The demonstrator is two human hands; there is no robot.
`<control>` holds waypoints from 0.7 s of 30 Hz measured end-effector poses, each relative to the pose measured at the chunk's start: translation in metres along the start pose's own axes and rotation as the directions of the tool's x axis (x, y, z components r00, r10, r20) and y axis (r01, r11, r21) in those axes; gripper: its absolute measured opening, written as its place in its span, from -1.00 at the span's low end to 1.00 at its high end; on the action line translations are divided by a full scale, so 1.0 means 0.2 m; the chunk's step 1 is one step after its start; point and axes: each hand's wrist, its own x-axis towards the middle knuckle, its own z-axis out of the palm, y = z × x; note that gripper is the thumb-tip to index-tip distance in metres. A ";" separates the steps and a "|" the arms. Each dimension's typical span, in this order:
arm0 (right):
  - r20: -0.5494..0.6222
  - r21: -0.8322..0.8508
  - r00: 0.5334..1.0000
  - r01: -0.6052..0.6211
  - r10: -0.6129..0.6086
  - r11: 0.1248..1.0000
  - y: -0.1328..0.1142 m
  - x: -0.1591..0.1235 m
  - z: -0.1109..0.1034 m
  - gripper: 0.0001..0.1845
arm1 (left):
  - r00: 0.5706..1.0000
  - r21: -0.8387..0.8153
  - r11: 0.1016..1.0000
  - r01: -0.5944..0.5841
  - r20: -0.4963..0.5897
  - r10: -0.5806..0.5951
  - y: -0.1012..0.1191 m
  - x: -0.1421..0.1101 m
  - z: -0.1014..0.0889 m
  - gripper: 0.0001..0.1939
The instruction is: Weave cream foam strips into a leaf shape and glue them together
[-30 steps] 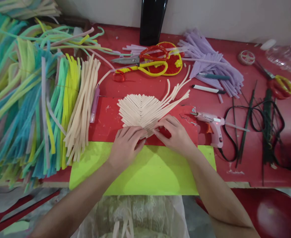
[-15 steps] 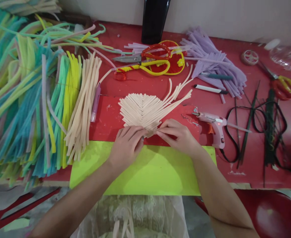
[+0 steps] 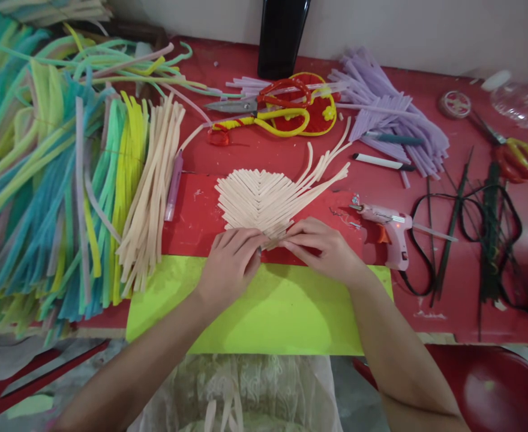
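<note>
A cream leaf shape of pipe cleaners (image 3: 257, 195), laid in a herringbone along a central seam, lies on the red board (image 3: 192, 210). Loose strip ends fan out from its upper right side. My left hand (image 3: 234, 255) rests over the leaf's lower left edge, fingers together and pressing on its near tip. On the other side my right hand (image 3: 320, 246) pinches the same tip between thumb and forefinger. The very tip is partly hidden by my fingers. Under my wrists lies a bright yellow-green sheet (image 3: 273, 312).
Bundles of coloured pipe cleaners (image 3: 57, 198) crowd the left, with a cream bundle (image 3: 151, 198) beside the leaf. Large scissors (image 3: 264, 108) and purple pipe cleaners (image 3: 390, 114) lie behind. A pink glue gun (image 3: 392, 231), its cord, and dark wires (image 3: 489, 234) lie right.
Almost nothing differs. Both hands stay at the leaf's near tip, with only a slight shift of the right fingers.
</note>
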 end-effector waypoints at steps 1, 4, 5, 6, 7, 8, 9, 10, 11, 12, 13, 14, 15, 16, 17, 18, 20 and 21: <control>-0.003 -0.003 1.000 0.000 0.000 1.000 0.00 0.00 0.00 -0.82 | 1.000 0.000 1.000 -0.001 -0.001 0.001 0.00 0.00 0.00 -0.77; -0.004 -0.004 1.000 0.009 -0.009 1.000 0.00 0.00 0.00 -0.82 | 1.000 0.005 1.000 0.002 0.000 -0.002 0.00 0.00 0.00 -0.77; -0.003 -0.003 1.000 0.012 -0.012 1.000 0.01 0.00 0.00 -0.82 | 1.000 0.007 1.000 0.001 -0.001 -0.001 0.00 0.00 0.00 -0.77; -0.003 -0.003 1.000 0.013 -0.013 1.000 0.01 0.00 0.00 -0.82 | 1.000 0.009 1.000 0.001 -0.002 -0.001 0.00 0.00 0.00 -0.77; -0.001 -0.003 1.000 0.012 -0.012 1.000 0.01 0.00 0.00 -0.82 | 1.000 0.011 1.000 0.001 -0.006 -0.001 0.00 0.00 0.00 -0.77; 0.000 -0.004 1.000 0.009 -0.009 1.000 0.00 0.00 0.00 -0.82 | 1.000 0.012 1.000 0.000 -0.008 0.000 0.00 0.00 0.00 -0.77; 0.001 -0.006 1.000 0.007 -0.007 1.000 0.00 0.00 0.00 -0.82 | 1.000 0.014 1.000 -0.002 -0.010 0.002 0.00 0.00 0.00 -0.77; 0.000 -0.007 1.000 0.003 -0.003 1.000 0.00 0.00 0.00 -0.82 | 1.000 0.018 1.000 -0.006 -0.012 0.006 0.00 0.00 0.00 -0.77; -0.001 -0.008 1.000 0.001 -0.001 1.000 0.00 0.00 0.00 -0.82 | 1.000 0.025 1.000 -0.012 -0.015 0.012 0.00 0.00 0.00 -0.78; -0.004 -0.008 1.000 0.000 0.000 1.000 0.00 0.00 0.00 -0.82 | 1.000 0.037 0.999 -0.021 -0.018 0.022 0.00 0.00 0.00 -0.78; -0.005 -0.009 1.000 -0.002 0.002 1.000 0.00 0.00 0.00 -0.82 | 0.999 0.054 0.998 -0.035 -0.020 0.036 0.00 0.00 0.01 -0.79; -0.005 -0.009 1.000 -0.004 0.004 1.000 0.00 0.00 0.00 -0.83 | 0.998 0.076 0.996 -0.049 -0.021 0.051 0.00 0.00 0.01 -0.79; -0.005 -0.008 1.000 -0.005 0.005 1.000 -0.01 0.00 0.00 -0.83 | 0.998 0.100 0.993 -0.064 -0.019 0.066 0.00 0.00 0.01 -0.79; -0.003 -0.007 1.000 -0.005 0.005 1.000 0.00 0.00 0.00 -0.83 | 0.997 0.123 0.990 -0.076 -0.016 0.078 0.01 0.00 0.01 -0.80; -0.005 -0.006 1.000 -0.004 0.004 1.000 0.00 0.00 0.00 -0.83 | 0.996 0.142 0.986 -0.085 -0.013 0.088 0.01 0.00 0.01 -0.80; -0.007 -0.004 1.000 -0.002 0.002 1.000 0.00 0.00 0.00 -0.83 | 0.995 0.156 0.984 -0.091 -0.011 0.094 0.01 0.00 0.01 -0.81; -0.013 -0.002 1.000 0.002 -0.002 1.000 0.00 0.00 0.00 -0.83 | 0.995 0.169 0.981 -0.096 -0.016 0.101 0.01 0.00 0.01 -0.81; -0.015 -0.002 1.000 0.004 -0.004 1.000 0.00 0.00 0.00 -0.83 | 0.995 0.171 0.981 -0.097 -0.017 0.101 0.01 0.01 0.01 -0.82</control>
